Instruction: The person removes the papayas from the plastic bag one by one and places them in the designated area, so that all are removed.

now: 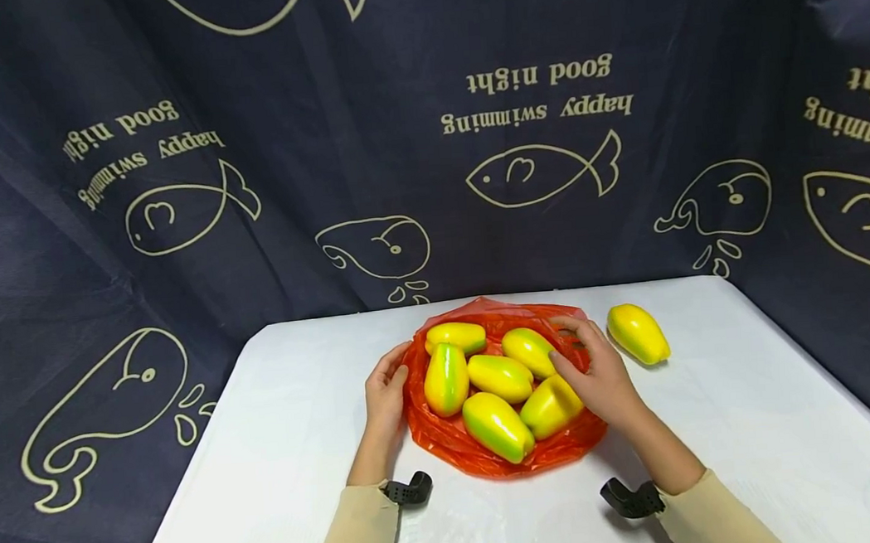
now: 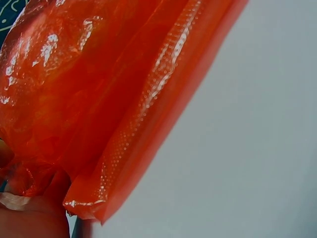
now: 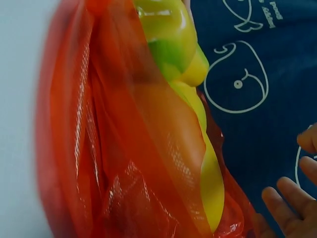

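A red plastic bag (image 1: 445,441) lies spread on the white table, its rim pushed down around several glossy yellow-green papayas (image 1: 498,427). At the bag's left side is my left hand (image 1: 385,395); in the left wrist view its thumb (image 2: 32,218) pinches a gathered fold of the red plastic. Over the right side reaches my right hand (image 1: 602,373), thumb and fingers spread apart above the bag's rim and beside the nearest papaya (image 1: 553,405). The right wrist view shows its fingers (image 3: 292,198) loose, with nothing gripped between them.
One more papaya (image 1: 637,334) lies outside the bag, to the right behind my right hand. A white table (image 1: 268,481) carries everything. Behind it hangs a dark blue curtain (image 1: 399,166) with fish and whale drawings. Black camera mounts sit on both wrists.
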Demonstrator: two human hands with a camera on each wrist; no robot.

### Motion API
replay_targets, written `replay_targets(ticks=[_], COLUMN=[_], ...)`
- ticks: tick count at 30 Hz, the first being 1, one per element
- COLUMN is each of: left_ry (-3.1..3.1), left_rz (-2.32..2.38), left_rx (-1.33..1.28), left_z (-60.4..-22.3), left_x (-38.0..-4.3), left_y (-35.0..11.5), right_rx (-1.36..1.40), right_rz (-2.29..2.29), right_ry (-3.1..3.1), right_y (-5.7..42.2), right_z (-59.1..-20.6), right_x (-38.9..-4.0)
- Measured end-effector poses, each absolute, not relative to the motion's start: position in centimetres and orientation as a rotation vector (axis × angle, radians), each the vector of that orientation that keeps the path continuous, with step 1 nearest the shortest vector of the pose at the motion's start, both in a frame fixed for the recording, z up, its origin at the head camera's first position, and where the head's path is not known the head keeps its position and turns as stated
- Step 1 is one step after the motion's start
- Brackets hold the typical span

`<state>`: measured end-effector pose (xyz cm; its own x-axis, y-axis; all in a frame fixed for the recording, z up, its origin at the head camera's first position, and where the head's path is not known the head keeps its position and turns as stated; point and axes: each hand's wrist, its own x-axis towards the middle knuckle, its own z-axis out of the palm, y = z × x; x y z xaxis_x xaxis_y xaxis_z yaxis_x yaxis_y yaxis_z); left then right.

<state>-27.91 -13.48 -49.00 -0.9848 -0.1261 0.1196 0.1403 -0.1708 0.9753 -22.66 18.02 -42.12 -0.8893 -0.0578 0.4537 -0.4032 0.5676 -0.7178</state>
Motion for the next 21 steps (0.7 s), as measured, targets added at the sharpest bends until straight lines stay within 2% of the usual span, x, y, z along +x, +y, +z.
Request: replay_targets(ticks=[21], left_ry=[-1.896], left_rz=[-2.297], left_rx=[0.032], left_z=[-49.0], left_x=[-27.9], left_y=[-13.6], right_rx=[0.638], right_rz=[1.318], right_ry=[-2.544], right_y=[15.4], right_z=[-42.9], right_x=[-21.3])
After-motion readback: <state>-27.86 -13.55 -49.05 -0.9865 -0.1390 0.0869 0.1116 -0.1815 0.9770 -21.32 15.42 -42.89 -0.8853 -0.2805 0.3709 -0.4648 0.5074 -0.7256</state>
